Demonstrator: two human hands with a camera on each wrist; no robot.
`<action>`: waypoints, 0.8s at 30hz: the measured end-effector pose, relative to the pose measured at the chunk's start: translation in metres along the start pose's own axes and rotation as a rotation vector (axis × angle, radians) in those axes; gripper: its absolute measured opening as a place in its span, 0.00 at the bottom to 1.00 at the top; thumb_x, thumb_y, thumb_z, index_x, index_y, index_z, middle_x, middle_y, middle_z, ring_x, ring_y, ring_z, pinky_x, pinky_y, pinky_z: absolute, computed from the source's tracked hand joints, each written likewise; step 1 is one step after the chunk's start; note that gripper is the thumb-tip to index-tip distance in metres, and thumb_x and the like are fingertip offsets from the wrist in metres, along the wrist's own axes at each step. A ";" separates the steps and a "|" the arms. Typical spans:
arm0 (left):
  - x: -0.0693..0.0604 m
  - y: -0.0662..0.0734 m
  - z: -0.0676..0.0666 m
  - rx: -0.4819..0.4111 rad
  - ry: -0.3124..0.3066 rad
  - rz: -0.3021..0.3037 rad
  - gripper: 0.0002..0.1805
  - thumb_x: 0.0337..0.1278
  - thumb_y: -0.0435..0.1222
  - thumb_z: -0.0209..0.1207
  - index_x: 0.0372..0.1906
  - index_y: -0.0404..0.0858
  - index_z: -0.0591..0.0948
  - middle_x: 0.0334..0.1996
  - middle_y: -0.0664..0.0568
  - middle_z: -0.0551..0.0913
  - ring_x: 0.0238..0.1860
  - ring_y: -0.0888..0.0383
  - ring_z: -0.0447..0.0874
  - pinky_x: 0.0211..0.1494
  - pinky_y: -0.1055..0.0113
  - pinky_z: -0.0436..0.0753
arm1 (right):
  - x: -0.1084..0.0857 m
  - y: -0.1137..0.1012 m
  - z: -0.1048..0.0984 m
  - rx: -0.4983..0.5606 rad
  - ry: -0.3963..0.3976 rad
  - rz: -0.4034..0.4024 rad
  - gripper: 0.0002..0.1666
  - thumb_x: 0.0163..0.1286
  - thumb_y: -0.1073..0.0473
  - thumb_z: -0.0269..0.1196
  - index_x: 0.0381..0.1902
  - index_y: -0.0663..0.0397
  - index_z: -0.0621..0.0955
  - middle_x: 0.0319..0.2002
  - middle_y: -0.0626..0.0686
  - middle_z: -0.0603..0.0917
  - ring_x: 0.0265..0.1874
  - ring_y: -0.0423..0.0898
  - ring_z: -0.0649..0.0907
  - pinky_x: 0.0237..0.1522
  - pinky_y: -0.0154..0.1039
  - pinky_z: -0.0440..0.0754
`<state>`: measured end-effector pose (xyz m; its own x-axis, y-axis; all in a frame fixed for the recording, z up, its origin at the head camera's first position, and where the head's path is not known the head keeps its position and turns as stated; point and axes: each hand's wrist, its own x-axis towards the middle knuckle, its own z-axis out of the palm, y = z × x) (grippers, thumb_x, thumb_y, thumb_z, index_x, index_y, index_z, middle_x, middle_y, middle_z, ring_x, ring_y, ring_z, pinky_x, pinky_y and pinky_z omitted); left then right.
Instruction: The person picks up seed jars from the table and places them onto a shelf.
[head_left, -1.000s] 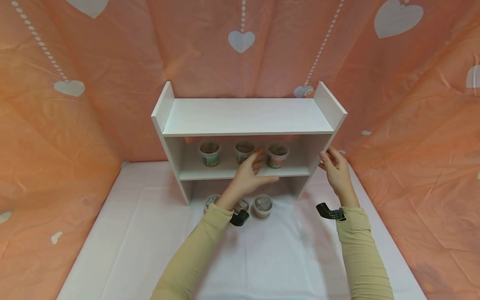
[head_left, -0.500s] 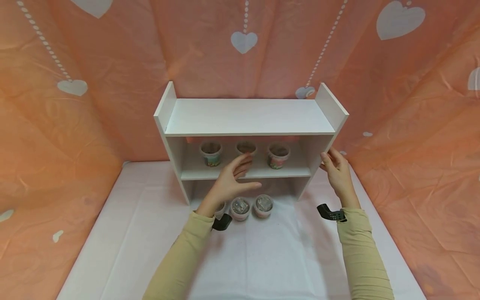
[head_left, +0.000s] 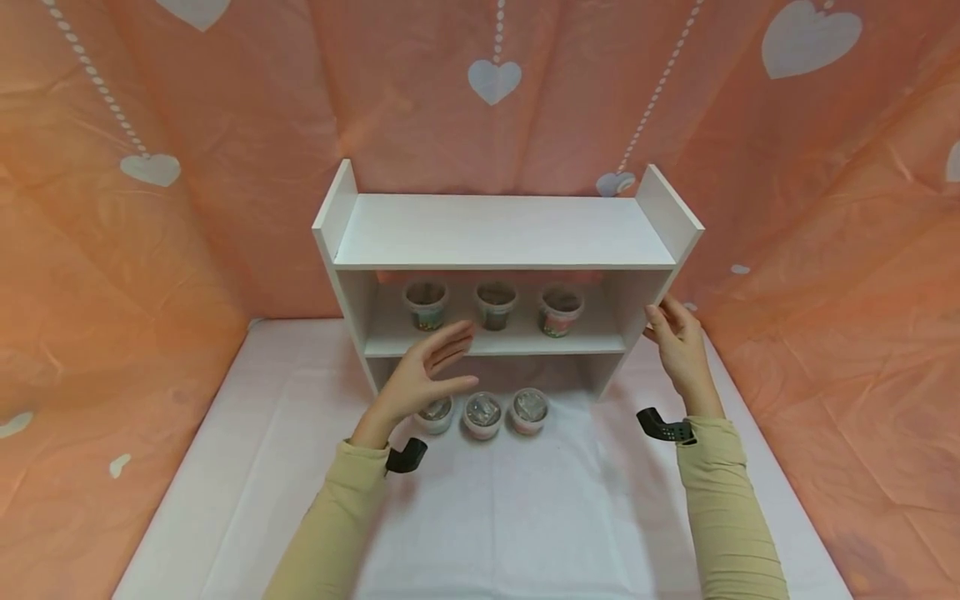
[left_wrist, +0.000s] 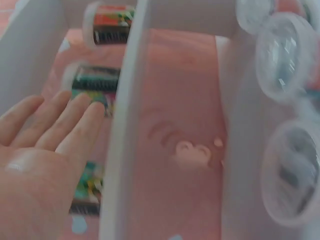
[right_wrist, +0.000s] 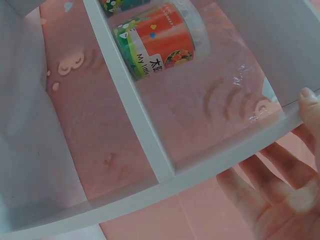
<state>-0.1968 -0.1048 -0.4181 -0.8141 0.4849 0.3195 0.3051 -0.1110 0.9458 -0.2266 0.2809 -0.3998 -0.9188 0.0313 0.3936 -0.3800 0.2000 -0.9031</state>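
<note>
An orange backdrop (head_left: pixel 420 108) with pale hearts is hanging behind a white cloth (head_left: pixel 540 517), on which a white shelf unit (head_left: pixel 502 233) is standing. On its middle board (head_left: pixel 598 335), a left shelf cup (head_left: pixel 427 318), a middle shelf cup (head_left: pixel 496 317) and a right shelf cup (head_left: pixel 559 322) are standing upright, spaced apart; in front of the unit, a left table cup (head_left: pixel 435 422), a middle table cup (head_left: pixel 482 412) and a right table cup (head_left: pixel 529 408) are sitting close together on the cloth. The left hand (head_left: pixel 416 382) is hovering before the board, fingers straight, thumb spread, holding nothing. The right hand (head_left: pixel 682 354) is gripping the unit's right side panel between thumb and fingers. No front lip is showing on the board and the backdrop is showing through behind it, so a bump from the left fingers could be sending a shelf cup over either edge. A hard pull by the right hand could be tilting the unit, setting all three sliding. Were the left hand dropping, its thumb could be toppling the left table cup just below.
</note>
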 end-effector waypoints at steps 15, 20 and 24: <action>-0.042 -0.027 -0.020 -0.034 0.035 -0.041 0.41 0.53 0.25 0.65 0.71 0.28 0.59 0.67 0.35 0.63 0.68 0.38 0.58 0.69 0.45 0.58 | 0.001 -0.001 -0.001 -0.025 -0.002 0.017 0.29 0.74 0.58 0.54 0.70 0.59 0.65 0.63 0.62 0.70 0.53 0.37 0.77 0.48 0.26 0.78; -0.053 -0.035 -0.027 0.011 0.081 -0.078 0.41 0.52 0.26 0.67 0.70 0.30 0.61 0.67 0.37 0.65 0.68 0.40 0.59 0.69 0.48 0.60 | 0.001 0.000 -0.001 -0.026 -0.001 0.022 0.29 0.74 0.59 0.54 0.70 0.60 0.65 0.63 0.61 0.70 0.53 0.37 0.77 0.48 0.27 0.78; -0.061 -0.043 -0.034 0.042 0.126 -0.128 0.41 0.51 0.26 0.67 0.70 0.31 0.61 0.67 0.36 0.65 0.68 0.38 0.59 0.68 0.44 0.59 | 0.001 0.000 -0.001 -0.026 -0.003 0.015 0.29 0.74 0.59 0.54 0.70 0.60 0.65 0.63 0.60 0.71 0.53 0.37 0.77 0.48 0.27 0.78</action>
<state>-0.1774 -0.1594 -0.4763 -0.9024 0.3797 0.2036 0.2128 -0.0180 0.9769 -0.2273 0.2820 -0.3994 -0.9245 0.0313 0.3799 -0.3638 0.2250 -0.9039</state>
